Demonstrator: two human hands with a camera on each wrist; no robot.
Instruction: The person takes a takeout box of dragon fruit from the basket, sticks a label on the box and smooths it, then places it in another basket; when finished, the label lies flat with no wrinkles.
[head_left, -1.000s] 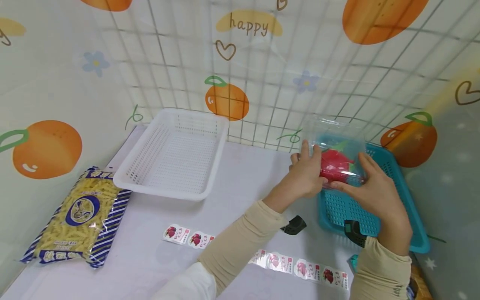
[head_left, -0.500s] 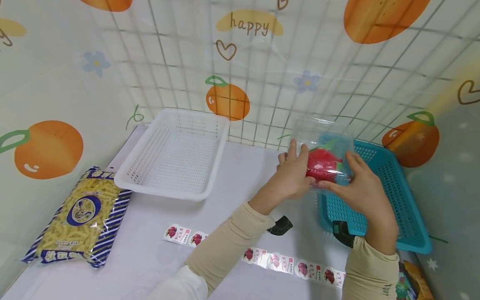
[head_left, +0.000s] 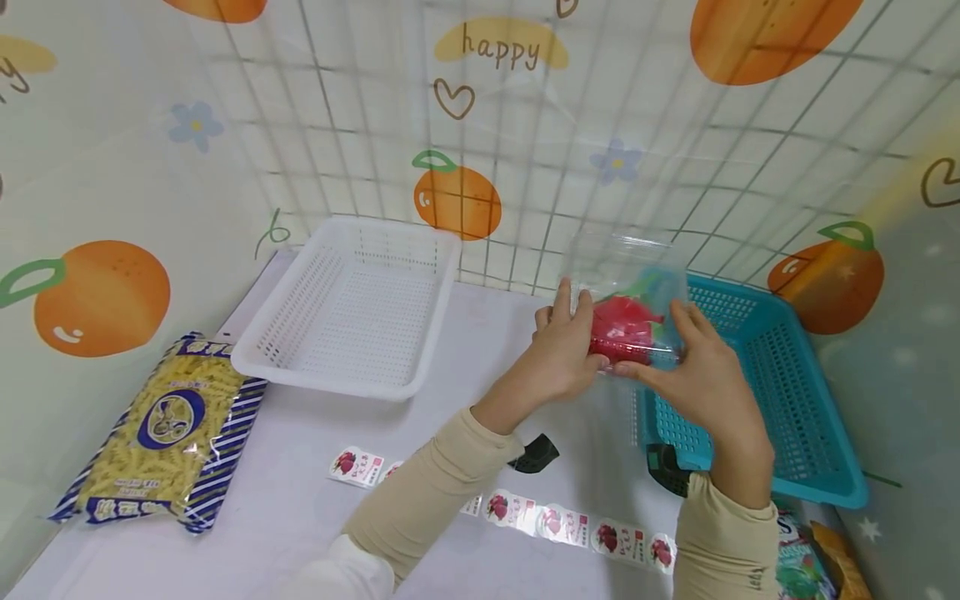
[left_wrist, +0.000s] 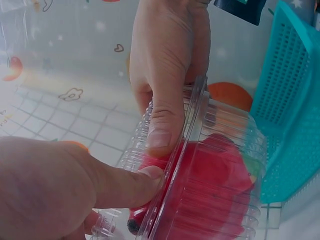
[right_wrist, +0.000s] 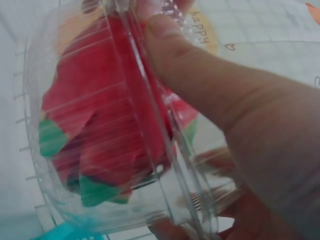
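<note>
A red dragon fruit [head_left: 624, 321] with green tips lies inside a clear plastic clamshell box [head_left: 626, 250], raised above the table. My left hand [head_left: 558, 350] grips the box at its left side, and my right hand [head_left: 705, 367] holds the opposite side. In the left wrist view, both thumbs press near the flanged rim [left_wrist: 172, 175] where the two halves of the box come together. The right wrist view shows the fruit [right_wrist: 100, 100] through the ribbed plastic, with my right thumb [right_wrist: 185, 60] along the rim. Some fingers are hidden behind the box.
A teal basket [head_left: 828, 408] stands at the right, partly behind the right hand. At the left is a white basket [head_left: 322, 385], beside a bag of spiral pasta [head_left: 165, 425]. A strip of dragon fruit stickers [head_left: 555, 525] lies across the front, partly under the left forearm. Colourful packets [head_left: 802, 567] sit at the lower right.
Both hands have carried the box with the dragon fruit leftward, partly away from the teal basket. More of that basket and the packets at the lower right now show.
</note>
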